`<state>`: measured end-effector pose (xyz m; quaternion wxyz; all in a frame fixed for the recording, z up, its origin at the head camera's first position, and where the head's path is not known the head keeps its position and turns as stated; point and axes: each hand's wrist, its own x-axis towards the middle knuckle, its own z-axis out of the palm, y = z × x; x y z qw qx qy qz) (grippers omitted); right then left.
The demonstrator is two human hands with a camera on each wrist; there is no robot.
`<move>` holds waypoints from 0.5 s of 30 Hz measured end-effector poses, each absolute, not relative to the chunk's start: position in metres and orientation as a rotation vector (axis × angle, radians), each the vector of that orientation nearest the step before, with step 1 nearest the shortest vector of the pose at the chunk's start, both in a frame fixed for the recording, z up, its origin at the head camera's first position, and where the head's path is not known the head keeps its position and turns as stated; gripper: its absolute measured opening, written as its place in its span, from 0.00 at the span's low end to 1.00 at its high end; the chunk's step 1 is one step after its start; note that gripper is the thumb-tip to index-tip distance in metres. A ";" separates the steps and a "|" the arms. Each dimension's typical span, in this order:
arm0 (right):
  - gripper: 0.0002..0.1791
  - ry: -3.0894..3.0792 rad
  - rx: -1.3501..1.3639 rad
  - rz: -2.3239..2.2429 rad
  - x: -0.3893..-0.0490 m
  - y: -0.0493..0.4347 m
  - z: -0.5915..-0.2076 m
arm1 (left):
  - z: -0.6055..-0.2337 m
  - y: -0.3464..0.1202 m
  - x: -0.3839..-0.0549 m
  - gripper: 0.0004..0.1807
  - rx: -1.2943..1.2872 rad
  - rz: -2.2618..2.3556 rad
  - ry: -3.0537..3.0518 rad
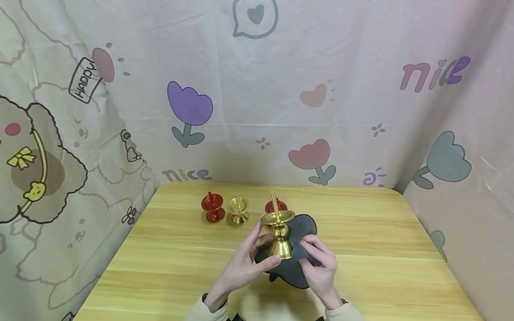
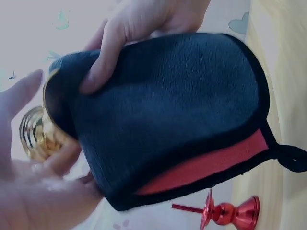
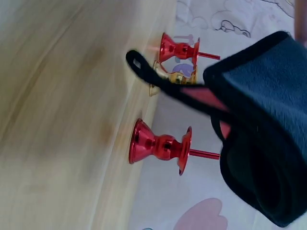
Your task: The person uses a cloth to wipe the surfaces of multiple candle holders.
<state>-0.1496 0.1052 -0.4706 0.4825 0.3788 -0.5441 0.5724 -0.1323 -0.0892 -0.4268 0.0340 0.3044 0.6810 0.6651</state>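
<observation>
1. The left grip (image 1: 246,264) holds a shiny gold candle holder (image 1: 281,235) up over the bench (image 1: 381,227), its spike pointing up.
2. The right grip (image 1: 321,267) pinches a dark cloth (image 1: 295,271) right by it. The cloth has a black edge and loop, and some red shows.
3. Behind, a red candle holder (image 3: 165,148) stands on the bench.
4. Farther left stand another red one (image 1: 213,207) and a second gold one (image 1: 239,211), side by side.

Room on right of table (image 1: 401,263), dark cloth (image 1: 297,269) blocking centre, red stand (image 1: 215,216), gold stand (image 1: 240,219) back left
</observation>
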 end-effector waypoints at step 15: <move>0.06 -1.320 0.936 1.455 -0.147 0.102 -0.472 | -0.421 -0.094 -0.133 0.57 0.897 2.091 2.123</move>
